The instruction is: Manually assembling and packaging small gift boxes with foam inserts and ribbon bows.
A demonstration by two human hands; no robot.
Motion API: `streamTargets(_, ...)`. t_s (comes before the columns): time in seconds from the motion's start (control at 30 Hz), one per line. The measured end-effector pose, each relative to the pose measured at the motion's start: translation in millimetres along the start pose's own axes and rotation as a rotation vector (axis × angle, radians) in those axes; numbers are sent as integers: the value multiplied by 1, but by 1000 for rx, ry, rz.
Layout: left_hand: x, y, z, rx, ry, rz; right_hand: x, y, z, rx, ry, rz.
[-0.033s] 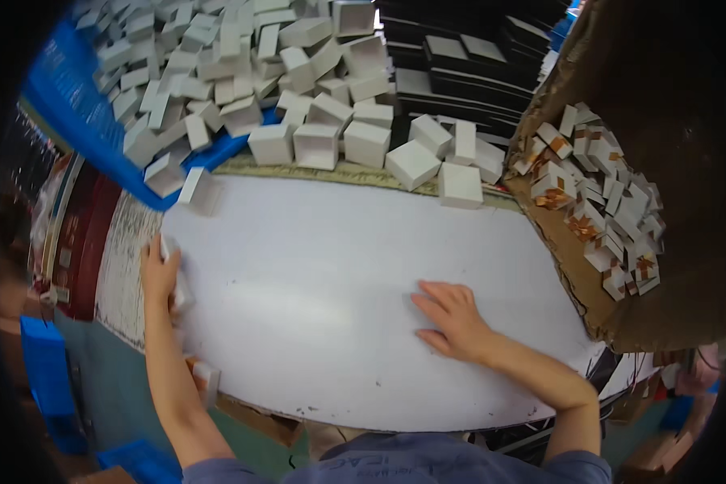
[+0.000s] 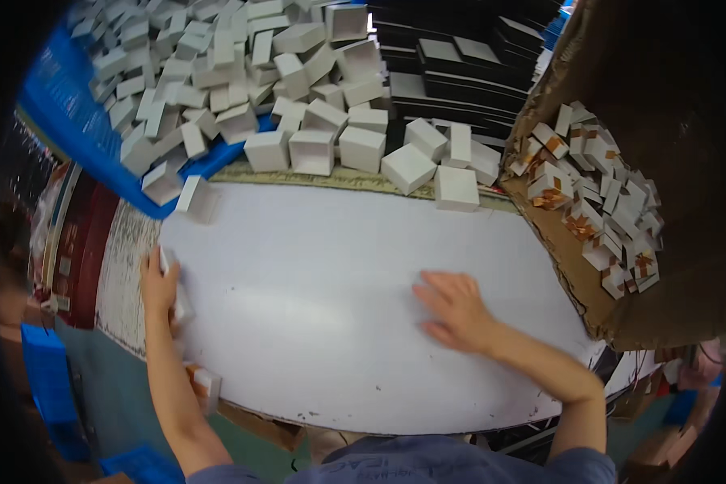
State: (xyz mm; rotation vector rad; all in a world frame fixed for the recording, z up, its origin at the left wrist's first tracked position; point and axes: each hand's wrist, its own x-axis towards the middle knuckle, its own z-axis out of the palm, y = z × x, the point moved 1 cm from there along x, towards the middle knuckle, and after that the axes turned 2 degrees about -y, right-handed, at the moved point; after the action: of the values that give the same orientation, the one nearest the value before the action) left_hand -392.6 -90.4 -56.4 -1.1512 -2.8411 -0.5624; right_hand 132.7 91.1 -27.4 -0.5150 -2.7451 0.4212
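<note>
At the left edge of the white board (image 2: 323, 242), my left hand (image 2: 160, 282) is closed around a small white box (image 2: 184, 306), which its fingers partly hide. My right hand (image 2: 456, 310) is over the board's right half, palm down with fingers apart and somewhat blurred; nothing shows in it. Beside my left forearm, at the near left edge, is another white box (image 2: 208, 385) with an orange-brown part. An open white box (image 2: 195, 199) stands on its side at the board's far left corner.
Many white open boxes (image 2: 218, 64) are heaped beyond the board, around a blue bin (image 2: 73, 105). Several more line the far edge. At right, a brown carton (image 2: 561, 250) holds white boxes with copper-coloured bows (image 2: 581, 219). Black stacked pieces (image 2: 452, 81) lie behind.
My right hand has shifted slightly to the right, its fingers now more blurred. My left hand stays at the white box. The whole view has moved a little.
</note>
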Motion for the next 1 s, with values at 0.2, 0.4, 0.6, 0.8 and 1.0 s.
streamTargets(0.2,-124,20,-37,-127,-78,11,127,110,-98,-536,340,-1)
streamTargets(0.4,-231,-13,-51,-184,-10,-140,223,172,-148,-992,214,256)
streamTargets(0.6,-182,92,-72,-105,105,140,240,170,-147,-921,314,122)
streamTargets(0.8,-67,336,29,-486,-190,1164,224,167,-159,-192,268,294)
streamTargets(1.0,-28,514,95,-168,120,1465,178,117,-163,160,811,86)
